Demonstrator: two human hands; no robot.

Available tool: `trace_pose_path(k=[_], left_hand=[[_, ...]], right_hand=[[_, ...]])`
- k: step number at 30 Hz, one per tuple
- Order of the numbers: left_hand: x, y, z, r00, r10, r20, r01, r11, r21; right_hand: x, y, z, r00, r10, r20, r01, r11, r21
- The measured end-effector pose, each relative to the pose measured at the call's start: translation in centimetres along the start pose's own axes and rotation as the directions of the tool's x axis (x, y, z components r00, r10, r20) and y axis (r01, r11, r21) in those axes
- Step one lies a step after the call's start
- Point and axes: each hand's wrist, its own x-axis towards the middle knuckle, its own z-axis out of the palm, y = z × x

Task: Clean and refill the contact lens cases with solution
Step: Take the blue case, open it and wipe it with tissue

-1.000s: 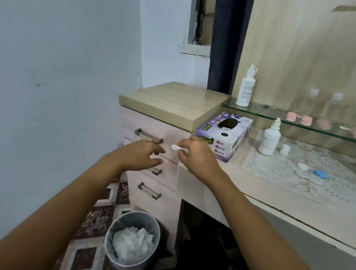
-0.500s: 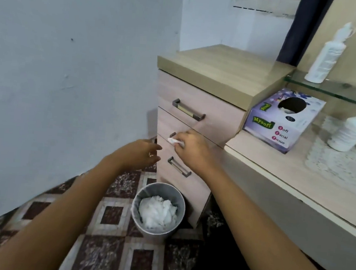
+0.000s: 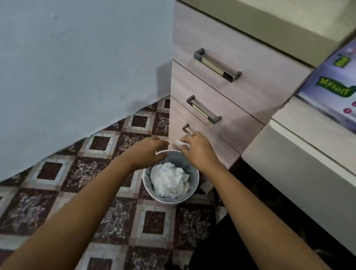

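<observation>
My right hand (image 3: pixel 197 149) pinches a small crumpled white tissue (image 3: pixel 181 143) just above the far rim of a grey waste bin (image 3: pixel 193 179) on the floor. The bin is nearly full of crumpled white tissues (image 3: pixel 169 182). My left hand (image 3: pixel 149 151) hovers beside the right one, over the bin's left rim, with fingers loosely curled and nothing in them. A purple tissue box (image 3: pixel 346 89) sits on the desk at the right edge of the view. No lens case or solution bottle is in view.
A three-drawer unit (image 3: pixel 231 79) with metal handles stands right behind the bin. The pale desk edge (image 3: pixel 300 158) juts out at the right. A blue-grey wall (image 3: pixel 71 61) closes the left side. The floor (image 3: pixel 101 214) is patterned tile.
The view has tilted down from the desk to the floor. Both hands dropped from drawer height to just above the bin, the right one still holding the tissue.
</observation>
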Motion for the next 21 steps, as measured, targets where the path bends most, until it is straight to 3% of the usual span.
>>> trace_pose_path(k=[14, 21], left_hand=[[1.0, -3.9, 5.8, 0.977, -0.106, 0.184, 0.118, 0.991, -0.057], [1.7, -3.9, 6.8, 0.969, -0.118, 0.219, 0.127, 0.992, -0.025]], right_hand=[[1.3, 3.0, 6.4, 0.960, 0.127, 0.251, -0.138, 0.990, 0.029], [1.2, 4.1, 6.6, 0.964, 0.122, 0.237, -0.139, 0.989, 0.056]])
